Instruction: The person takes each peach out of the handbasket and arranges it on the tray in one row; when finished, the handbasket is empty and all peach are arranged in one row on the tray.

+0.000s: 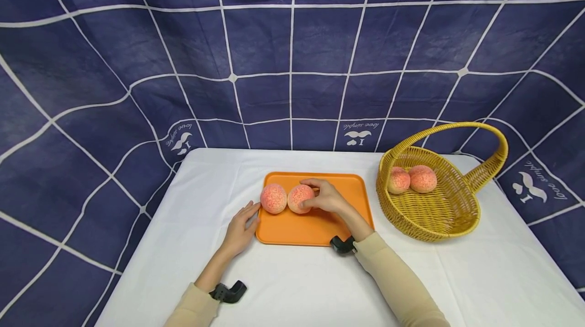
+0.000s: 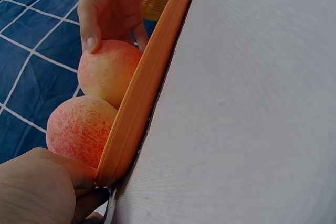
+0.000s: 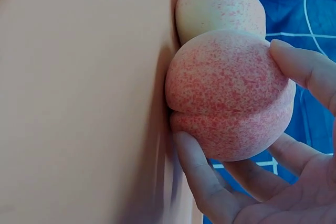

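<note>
Below frame centre, a peach (image 1: pixel 296 199) is grasped by the right hand (image 1: pixel 325 197), fingers curved; the left hand (image 1: pixel 240 229), fingers extended, is rested against an orange tray (image 1: pixel 292 233).

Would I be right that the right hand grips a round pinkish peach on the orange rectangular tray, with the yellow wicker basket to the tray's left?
Not quite: the head view shows the yellow wicker basket to the right of the tray; the right hand does grip the peach.

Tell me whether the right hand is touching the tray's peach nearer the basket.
Touching: in the right wrist view, the right hand lays fingertips directly against that peach.
</note>
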Available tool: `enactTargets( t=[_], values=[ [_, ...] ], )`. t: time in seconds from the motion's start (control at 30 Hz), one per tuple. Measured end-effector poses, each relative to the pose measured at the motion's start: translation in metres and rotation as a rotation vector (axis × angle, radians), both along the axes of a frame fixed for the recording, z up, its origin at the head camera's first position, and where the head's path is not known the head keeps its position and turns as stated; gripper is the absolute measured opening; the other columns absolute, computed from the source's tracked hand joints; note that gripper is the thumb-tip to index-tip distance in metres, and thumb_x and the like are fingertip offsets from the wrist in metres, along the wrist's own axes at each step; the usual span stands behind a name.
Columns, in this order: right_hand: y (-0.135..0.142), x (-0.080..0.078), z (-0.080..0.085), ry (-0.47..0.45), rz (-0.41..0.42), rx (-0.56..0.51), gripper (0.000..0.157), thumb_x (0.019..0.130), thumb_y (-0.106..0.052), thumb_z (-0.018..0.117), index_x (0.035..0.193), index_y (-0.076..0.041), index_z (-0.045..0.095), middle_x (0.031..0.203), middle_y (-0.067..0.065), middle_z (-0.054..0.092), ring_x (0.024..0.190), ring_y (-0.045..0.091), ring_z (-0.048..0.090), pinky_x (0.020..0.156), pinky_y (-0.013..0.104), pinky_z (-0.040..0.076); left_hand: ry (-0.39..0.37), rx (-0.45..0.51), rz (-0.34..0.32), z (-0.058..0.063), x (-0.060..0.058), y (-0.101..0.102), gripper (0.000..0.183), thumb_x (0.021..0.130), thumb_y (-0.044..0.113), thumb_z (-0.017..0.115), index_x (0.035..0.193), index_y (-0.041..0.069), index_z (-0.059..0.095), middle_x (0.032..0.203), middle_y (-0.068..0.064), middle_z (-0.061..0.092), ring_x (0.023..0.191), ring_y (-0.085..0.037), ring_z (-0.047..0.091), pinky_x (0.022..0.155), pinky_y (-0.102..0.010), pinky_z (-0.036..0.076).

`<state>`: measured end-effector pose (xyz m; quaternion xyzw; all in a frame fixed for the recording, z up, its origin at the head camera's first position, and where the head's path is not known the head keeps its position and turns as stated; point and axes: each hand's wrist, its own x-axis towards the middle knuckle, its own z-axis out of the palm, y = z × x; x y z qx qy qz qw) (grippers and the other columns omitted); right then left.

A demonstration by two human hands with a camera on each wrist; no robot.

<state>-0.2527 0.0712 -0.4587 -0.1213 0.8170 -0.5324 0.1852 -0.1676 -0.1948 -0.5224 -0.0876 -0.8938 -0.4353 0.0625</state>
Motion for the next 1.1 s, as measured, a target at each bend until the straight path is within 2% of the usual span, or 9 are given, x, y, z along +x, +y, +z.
enactTargets(
  t=[0.23, 0.4, 0.67, 0.87, 1.1],
  values=[
    [0.001, 0.001, -0.003, 0.025, 0.007, -0.013, 0.068, 0.075, -0.01, 0.081, 0.137, -0.003, 0.054, 0.13, 0.017, 0.06, 0.109, 0.029, 0.062, 0.082, 0.03, 0.059, -0.009, -0.001, 0.003, 0.0, 0.0, 0.0, 0.044, 0.096, 0.007, 0.057, 0.139, -0.002, 0.051, 0.145, -0.02, 0.05, 0.142, -0.037, 0.038, 0.121, -0.052, 0.024],
    [0.003, 0.003, -0.002, 0.008, 0.027, -0.056, 0.072, 0.076, -0.009, 0.08, 0.141, 0.001, 0.049, 0.134, 0.021, 0.056, 0.116, 0.034, 0.06, 0.086, 0.034, 0.059, -0.015, 0.002, 0.001, -0.001, 0.0, 0.0, 0.044, 0.096, 0.007, 0.057, 0.139, -0.002, 0.051, 0.145, -0.02, 0.05, 0.142, -0.037, 0.037, 0.121, -0.052, 0.023],
    [0.019, 0.011, 0.001, 0.015, 0.045, -0.1, 0.076, 0.079, -0.008, 0.079, 0.144, 0.001, 0.043, 0.145, 0.021, 0.048, 0.129, 0.04, 0.053, 0.099, 0.041, 0.054, -0.002, 0.002, -0.002, -0.001, -0.001, 0.0, 0.044, 0.095, 0.005, 0.058, 0.138, -0.003, 0.052, 0.144, -0.02, 0.051, 0.142, -0.037, 0.038, 0.121, -0.051, 0.024],
    [0.042, 0.026, 0.011, 0.071, 0.03, -0.058, 0.077, 0.077, -0.014, 0.082, 0.145, -0.005, 0.045, 0.149, 0.018, 0.045, 0.131, 0.044, 0.048, 0.108, 0.053, 0.044, 0.006, -0.003, -0.003, -0.001, -0.001, 0.0, 0.044, 0.096, 0.006, 0.057, 0.138, -0.003, 0.052, 0.144, -0.02, 0.051, 0.141, -0.037, 0.038, 0.121, -0.052, 0.024],
    [0.076, 0.05, 0.032, 0.116, 0.032, -0.099, 0.074, 0.079, -0.012, 0.081, 0.144, -0.006, 0.046, 0.151, 0.021, 0.041, 0.134, 0.047, 0.043, 0.103, 0.054, 0.049, 0.005, -0.008, 0.001, -0.001, -0.001, 0.0, 0.044, 0.096, 0.007, 0.058, 0.138, -0.002, 0.052, 0.144, -0.02, 0.05, 0.141, -0.037, 0.038, 0.121, -0.053, 0.024]
  ],
)
